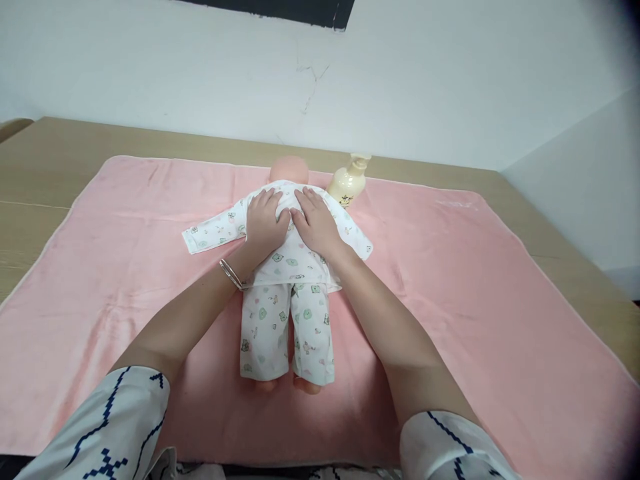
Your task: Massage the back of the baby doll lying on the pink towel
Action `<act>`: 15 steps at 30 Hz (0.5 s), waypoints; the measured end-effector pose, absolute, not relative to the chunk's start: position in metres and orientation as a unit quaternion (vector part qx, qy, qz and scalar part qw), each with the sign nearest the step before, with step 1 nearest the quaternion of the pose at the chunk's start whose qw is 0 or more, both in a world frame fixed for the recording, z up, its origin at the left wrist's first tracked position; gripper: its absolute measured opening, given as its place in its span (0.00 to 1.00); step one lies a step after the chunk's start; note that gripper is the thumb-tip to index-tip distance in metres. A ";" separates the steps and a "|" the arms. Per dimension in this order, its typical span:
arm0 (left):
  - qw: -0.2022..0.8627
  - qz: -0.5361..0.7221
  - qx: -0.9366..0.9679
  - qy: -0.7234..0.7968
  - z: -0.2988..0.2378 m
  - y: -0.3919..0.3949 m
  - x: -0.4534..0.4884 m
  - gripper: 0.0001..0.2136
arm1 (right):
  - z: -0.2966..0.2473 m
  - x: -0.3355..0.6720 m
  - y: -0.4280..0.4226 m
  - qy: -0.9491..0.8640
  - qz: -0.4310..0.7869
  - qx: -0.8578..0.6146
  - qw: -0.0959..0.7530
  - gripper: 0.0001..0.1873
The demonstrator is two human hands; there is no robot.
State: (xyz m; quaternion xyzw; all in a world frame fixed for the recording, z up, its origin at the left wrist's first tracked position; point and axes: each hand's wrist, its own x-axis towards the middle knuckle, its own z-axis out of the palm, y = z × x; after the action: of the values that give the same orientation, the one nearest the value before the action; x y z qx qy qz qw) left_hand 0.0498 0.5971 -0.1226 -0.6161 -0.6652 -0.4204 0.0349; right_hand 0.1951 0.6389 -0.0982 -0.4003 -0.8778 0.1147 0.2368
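A baby doll point(300, 267) lies face down, its bald head point(289, 170) away from me and its feet toward me. It wears a white long-sleeved top and white trousers point(265, 333), both with small printed figures. My left hand point(267, 221) rests flat on the left of its upper back, fingers pointing up toward the head. Beside it, my right hand point(317, 223) lies flat on the right of the back, the thumbs close together. Neither hand grips anything. The doll's face is hidden.
Under the doll spreads a pink blanket point(450, 287) on a wooden table point(30, 180). A cream pump bottle point(347, 181) stands just right of the doll's head, near the blanket's far edge. A white wall point(425, 87) rises behind the table.
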 end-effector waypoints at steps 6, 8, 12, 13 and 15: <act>0.034 -0.423 -0.618 -0.661 -0.125 0.599 0.048 0.20 | -0.099 0.195 0.639 -0.876 0.114 -0.403 0.237 0.31; 0.032 -0.427 -0.617 -0.660 -0.125 0.599 0.048 0.19 | -0.100 0.195 0.639 -0.877 0.112 -0.402 0.236 0.32; 0.031 -0.428 -0.617 -0.659 -0.125 0.598 0.049 0.19 | -0.101 0.195 0.641 -0.879 0.108 -0.399 0.238 0.32; 0.030 -0.427 -0.618 -0.660 -0.125 0.598 0.049 0.20 | -0.101 0.196 0.641 -0.879 0.107 -0.398 0.239 0.32; 0.030 -0.426 -0.617 -0.661 -0.125 0.598 0.049 0.20 | -0.102 0.196 0.641 -0.879 0.109 -0.397 0.241 0.32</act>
State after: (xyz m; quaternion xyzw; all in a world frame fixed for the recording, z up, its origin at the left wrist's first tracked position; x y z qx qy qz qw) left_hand 0.0493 0.5980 -0.1245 -0.6169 -0.6608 -0.4265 0.0297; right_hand 0.1959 0.6413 -0.1017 -0.3973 -0.8787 0.1088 0.2413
